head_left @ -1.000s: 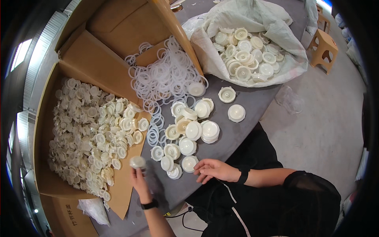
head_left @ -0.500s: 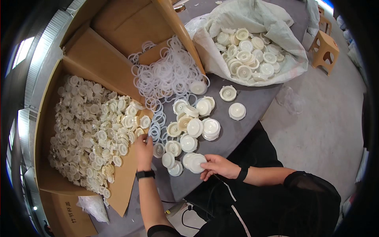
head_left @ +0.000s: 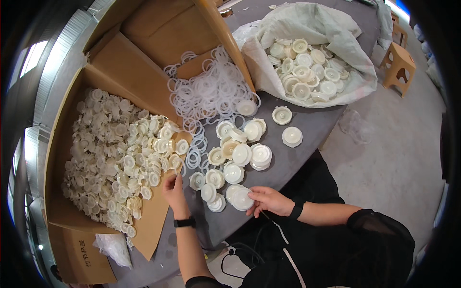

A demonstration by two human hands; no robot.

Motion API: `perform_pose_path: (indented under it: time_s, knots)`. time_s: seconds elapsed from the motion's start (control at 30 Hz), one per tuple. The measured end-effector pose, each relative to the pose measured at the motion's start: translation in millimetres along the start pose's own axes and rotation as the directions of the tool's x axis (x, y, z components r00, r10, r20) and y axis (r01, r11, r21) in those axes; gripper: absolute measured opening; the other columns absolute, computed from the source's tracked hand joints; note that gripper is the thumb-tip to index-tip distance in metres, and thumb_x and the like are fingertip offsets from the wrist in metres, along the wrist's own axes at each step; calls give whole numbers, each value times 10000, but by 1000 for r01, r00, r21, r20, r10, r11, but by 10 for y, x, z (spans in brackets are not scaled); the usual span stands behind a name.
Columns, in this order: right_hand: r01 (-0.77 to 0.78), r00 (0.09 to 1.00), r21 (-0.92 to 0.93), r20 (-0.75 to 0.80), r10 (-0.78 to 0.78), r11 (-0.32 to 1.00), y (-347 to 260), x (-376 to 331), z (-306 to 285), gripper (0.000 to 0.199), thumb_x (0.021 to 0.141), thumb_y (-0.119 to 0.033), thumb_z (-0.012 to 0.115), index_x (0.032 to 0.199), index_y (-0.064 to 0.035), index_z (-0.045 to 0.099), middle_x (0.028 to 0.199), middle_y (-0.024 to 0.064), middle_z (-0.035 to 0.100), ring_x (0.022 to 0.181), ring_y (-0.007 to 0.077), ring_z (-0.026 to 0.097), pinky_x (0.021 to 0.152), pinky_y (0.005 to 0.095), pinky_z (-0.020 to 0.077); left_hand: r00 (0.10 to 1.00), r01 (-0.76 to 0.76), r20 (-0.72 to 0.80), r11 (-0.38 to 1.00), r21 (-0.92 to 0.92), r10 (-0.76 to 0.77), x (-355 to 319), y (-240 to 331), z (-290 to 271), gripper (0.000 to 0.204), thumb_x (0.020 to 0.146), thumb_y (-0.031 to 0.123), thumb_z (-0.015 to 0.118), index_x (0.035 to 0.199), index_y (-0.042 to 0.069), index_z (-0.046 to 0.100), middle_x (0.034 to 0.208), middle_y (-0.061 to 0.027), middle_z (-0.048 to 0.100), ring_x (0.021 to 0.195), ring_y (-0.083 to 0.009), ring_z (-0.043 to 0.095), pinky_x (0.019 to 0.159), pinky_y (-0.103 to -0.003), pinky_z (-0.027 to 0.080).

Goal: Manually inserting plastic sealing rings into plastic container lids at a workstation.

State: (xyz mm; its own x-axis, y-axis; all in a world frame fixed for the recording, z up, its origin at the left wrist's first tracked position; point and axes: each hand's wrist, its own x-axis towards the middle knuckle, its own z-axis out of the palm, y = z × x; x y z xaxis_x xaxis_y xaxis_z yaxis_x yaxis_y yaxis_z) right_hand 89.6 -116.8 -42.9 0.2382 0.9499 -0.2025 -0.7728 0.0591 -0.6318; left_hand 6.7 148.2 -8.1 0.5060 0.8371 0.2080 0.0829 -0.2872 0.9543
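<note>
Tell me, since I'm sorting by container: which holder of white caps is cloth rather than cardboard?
The pale sack at the table's far right, open with white caps inside. The other holder, the big box on the left, is brown cardboard.

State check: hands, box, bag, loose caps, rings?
left hand: open, reaching at the box flap edge
right hand: gripping a white cap
cardboard box: open, full of caps
bag: open, holding caps
rings: loose pile on table
</note>
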Motion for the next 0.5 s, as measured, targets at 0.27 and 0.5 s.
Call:
perform_pose_path:
  time_s: [0.27,0.5]
  knots:
    - [70,996,-109,-46,-75,992,64,0,73,257,857,-271,457,980,-47,485,798,36,558,622,97,563,496,188,423,817,-553,341,800,233,465,-1220,607,337,161,639,-75,584,761,21,541,767,-81,559,631,-141,509,533,-216,407]
    - [57,995,-20,-82,-58,998,104,-58,149,283,863,-247,439,1048,-34,464,867,49,555,695,116,576,572,204,457,808,-574,363,760,305,464,-1552,457,347,189,656,-73,577,827,8,572,848,-121,573,756,-238,558,654,-293,440]
